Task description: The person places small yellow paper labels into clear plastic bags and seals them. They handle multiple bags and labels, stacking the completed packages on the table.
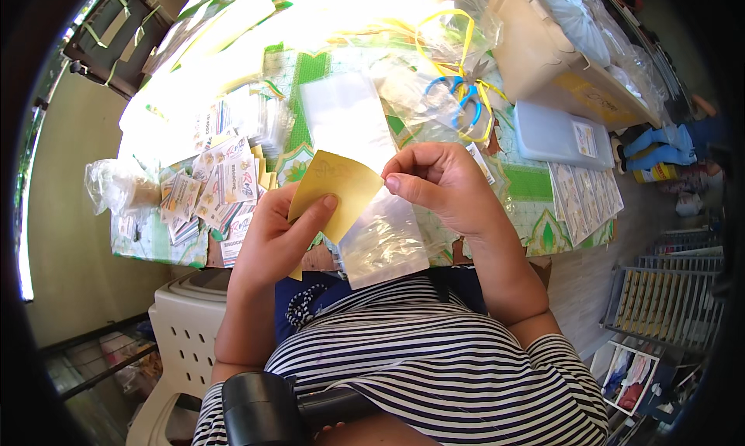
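My left hand [275, 232] holds a yellow paper card [334, 190] by its lower left side, thumb pressed on its face. My right hand [438, 182] pinches the card's upper right corner between thumb and fingers. A clear plastic bag [384, 244] hangs below the card, between both hands, over my striped shirt. Both hands are above the near edge of a table covered with a green patterned cloth [535, 182].
Stacks of printed paper labels [221, 186] lie on the table at left. More clear bags [349, 116] lie ahead, blue-handled scissors [458, 97] and yellow ribbons beyond. A lidded plastic box [559, 135] and a beige bin [543, 50] stand at right. A white plastic chair [186, 322] sits lower left.
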The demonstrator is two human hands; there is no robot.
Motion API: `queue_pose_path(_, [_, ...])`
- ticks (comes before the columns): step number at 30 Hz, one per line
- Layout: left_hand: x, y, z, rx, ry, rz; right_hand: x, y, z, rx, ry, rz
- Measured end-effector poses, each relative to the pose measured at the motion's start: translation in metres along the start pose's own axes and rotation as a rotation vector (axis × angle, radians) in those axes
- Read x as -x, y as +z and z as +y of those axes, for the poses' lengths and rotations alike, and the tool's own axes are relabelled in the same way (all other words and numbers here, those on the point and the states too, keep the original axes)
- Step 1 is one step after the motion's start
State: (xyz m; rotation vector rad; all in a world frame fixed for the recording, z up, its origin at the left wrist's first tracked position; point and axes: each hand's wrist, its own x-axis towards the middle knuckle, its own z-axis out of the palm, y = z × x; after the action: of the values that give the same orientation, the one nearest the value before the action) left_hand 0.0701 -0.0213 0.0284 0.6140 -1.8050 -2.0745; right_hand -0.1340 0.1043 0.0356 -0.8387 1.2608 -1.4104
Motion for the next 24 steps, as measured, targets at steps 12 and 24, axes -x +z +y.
queue_pose_path(12, [-0.002, -0.002, 0.004, 0.065, -0.071, -0.067, 0.001, 0.004, -0.007, -0.112, 0.057, -0.088])
queue_pose_path(24, [-0.011, -0.004, 0.009, 0.007, -0.032, -0.137, 0.004, 0.005, -0.01, -0.004, -0.009, -0.047])
